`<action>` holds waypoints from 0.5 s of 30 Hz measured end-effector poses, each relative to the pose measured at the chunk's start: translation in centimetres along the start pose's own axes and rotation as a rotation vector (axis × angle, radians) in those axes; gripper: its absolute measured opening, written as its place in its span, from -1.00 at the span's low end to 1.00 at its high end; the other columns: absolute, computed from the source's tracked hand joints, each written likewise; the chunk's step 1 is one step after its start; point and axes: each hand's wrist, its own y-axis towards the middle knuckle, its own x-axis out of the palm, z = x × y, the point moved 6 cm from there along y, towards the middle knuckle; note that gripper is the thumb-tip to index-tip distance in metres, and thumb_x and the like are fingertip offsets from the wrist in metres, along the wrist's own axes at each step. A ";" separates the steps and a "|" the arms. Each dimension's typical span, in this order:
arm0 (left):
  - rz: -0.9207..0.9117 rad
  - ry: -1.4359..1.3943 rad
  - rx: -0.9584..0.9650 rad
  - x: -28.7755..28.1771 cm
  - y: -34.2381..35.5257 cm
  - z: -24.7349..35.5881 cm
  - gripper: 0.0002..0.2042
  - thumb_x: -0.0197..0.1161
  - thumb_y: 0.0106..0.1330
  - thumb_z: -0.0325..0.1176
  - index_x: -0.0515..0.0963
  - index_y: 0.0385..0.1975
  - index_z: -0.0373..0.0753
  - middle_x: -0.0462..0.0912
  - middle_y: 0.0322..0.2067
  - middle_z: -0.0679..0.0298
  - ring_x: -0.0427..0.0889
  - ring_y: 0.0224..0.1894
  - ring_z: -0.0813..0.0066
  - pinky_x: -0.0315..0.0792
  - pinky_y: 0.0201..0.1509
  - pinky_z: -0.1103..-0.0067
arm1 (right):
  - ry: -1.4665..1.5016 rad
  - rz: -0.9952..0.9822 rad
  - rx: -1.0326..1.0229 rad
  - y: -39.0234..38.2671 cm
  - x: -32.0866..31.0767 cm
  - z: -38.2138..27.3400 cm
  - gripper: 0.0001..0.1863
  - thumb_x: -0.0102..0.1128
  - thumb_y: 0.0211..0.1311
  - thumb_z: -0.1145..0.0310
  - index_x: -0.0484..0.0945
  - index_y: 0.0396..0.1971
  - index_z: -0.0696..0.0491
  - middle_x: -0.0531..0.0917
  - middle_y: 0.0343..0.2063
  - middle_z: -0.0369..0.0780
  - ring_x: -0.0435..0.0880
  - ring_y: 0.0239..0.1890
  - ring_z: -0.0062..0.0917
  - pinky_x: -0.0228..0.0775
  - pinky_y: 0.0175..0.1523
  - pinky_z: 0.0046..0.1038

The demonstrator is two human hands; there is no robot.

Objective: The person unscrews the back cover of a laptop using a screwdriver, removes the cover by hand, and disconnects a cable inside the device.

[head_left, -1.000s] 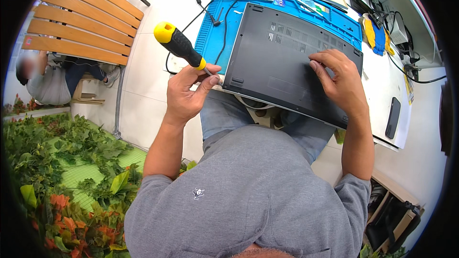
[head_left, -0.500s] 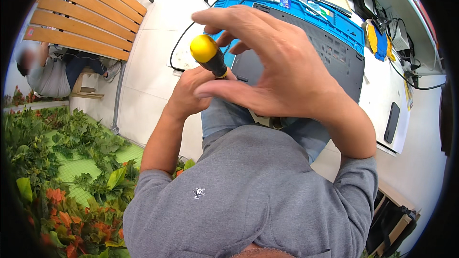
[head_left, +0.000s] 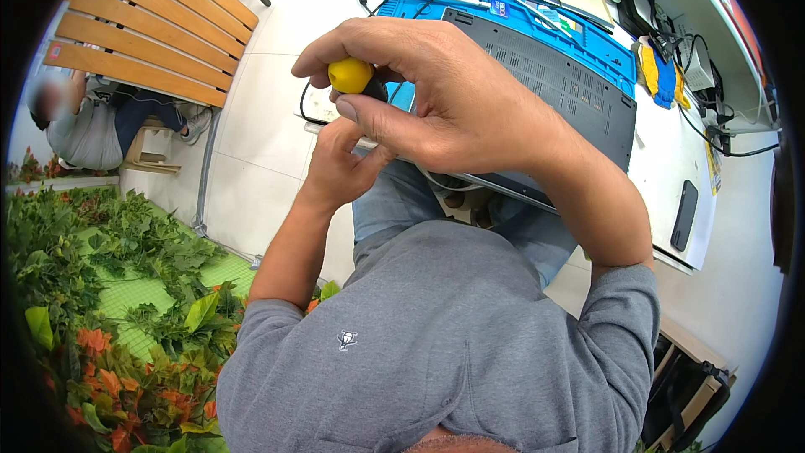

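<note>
Yellow-capped plastic screwdriver with black collar (head_left: 354, 77) raised above dark grey laptop underside (head_left: 560, 88) on blue mat (head_left: 436, 2). Right hand (head_left: 436, 96) pinching cap, left hand (head_left: 340, 164) gripping handle below. Probably light, rigid; handle safest hold.

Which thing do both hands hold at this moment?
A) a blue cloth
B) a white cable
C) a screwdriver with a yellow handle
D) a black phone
C: the right hand wraps the yellow end of the screwdriver, and the left hand grips it from below.
</note>
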 end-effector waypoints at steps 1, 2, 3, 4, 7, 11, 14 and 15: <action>-0.055 -0.072 -0.011 -0.1 0.1 0.3 -0.74 0.62 0.19 -0.46 0.73 -0.16 -0.29 0.81 -0.26 0.10 0.83 -0.16 0.12 0.63 -0.11 0.31 | -0.002 0.002 -0.001 0.0 -0.1 -0.1 -0.61 0.41 0.20 0.48 0.71 0.05 0.20 0.80 -0.17 0.00 0.83 -0.06 -0.12 0.69 0.08 -0.19; -0.083 -0.109 -0.015 -0.1 0.0 0.2 -0.73 0.62 0.19 -0.46 0.73 -0.14 -0.29 0.81 -0.25 0.10 0.83 -0.14 0.11 0.63 -0.09 0.30 | -0.001 -0.006 -0.012 0.0 -0.3 -0.2 -0.62 0.39 0.19 0.48 0.72 0.03 0.20 0.80 -0.17 -0.01 0.83 -0.06 -0.12 0.69 0.08 -0.19; -0.109 -0.143 -0.020 -0.1 -0.2 0.1 -0.72 0.62 0.19 -0.46 0.73 -0.13 -0.28 0.81 -0.24 0.09 0.83 -0.12 0.11 0.64 -0.07 0.29 | 0.003 -0.017 -0.024 0.1 -0.3 -0.5 -0.64 0.37 0.19 0.49 0.73 0.01 0.20 0.80 -0.18 -0.03 0.83 -0.07 -0.13 0.69 0.08 -0.19; -0.081 -0.118 -0.042 -0.1 -0.5 -0.5 -0.72 0.60 0.21 -0.46 0.74 -0.09 -0.28 0.82 -0.22 0.08 0.83 -0.11 0.11 0.64 -0.05 0.31 | 0.003 -0.018 -0.026 0.3 -0.3 -0.8 -0.64 0.37 0.19 0.49 0.73 0.01 0.20 0.80 -0.18 -0.03 0.83 -0.07 -0.13 0.69 0.08 -0.19; -0.028 -0.102 -0.113 0.3 0.1 -0.8 -0.72 0.56 0.24 -0.48 0.75 -0.05 -0.28 0.83 -0.20 0.08 0.84 -0.10 0.11 0.65 -0.01 0.32 | 0.018 -0.051 0.037 0.4 0.0 -0.8 -0.66 0.38 0.18 0.48 0.74 -0.02 0.20 0.80 -0.18 -0.03 0.83 -0.06 -0.14 0.70 0.09 -0.20; -0.044 -0.189 -0.156 0.5 0.1 -0.7 -0.76 0.54 0.24 -0.51 0.77 -0.10 -0.29 0.84 -0.23 0.10 0.85 -0.11 0.16 0.66 -0.01 0.34 | 0.018 0.030 0.034 0.6 0.3 -0.5 -0.65 0.40 0.18 0.48 0.75 -0.01 0.20 0.81 -0.19 -0.02 0.85 -0.09 -0.14 0.71 0.08 -0.22; -0.078 -0.235 -0.125 0.3 0.1 -0.6 -0.77 0.54 0.24 -0.52 0.77 -0.11 -0.30 0.84 -0.24 0.12 0.85 -0.10 0.18 0.66 0.00 0.34 | -0.001 0.024 0.061 0.6 0.1 -0.6 -0.66 0.39 0.19 0.49 0.75 -0.01 0.20 0.82 -0.19 -0.01 0.86 -0.12 -0.14 0.72 0.07 -0.24; -0.083 -0.238 -0.117 0.3 0.2 -0.4 -0.77 0.54 0.24 -0.52 0.77 -0.11 -0.30 0.84 -0.24 0.13 0.85 -0.10 0.19 0.66 0.01 0.34 | 0.002 0.023 0.057 0.6 0.1 -0.7 -0.66 0.39 0.19 0.50 0.75 -0.01 0.21 0.82 -0.20 -0.01 0.86 -0.13 -0.13 0.73 0.07 -0.24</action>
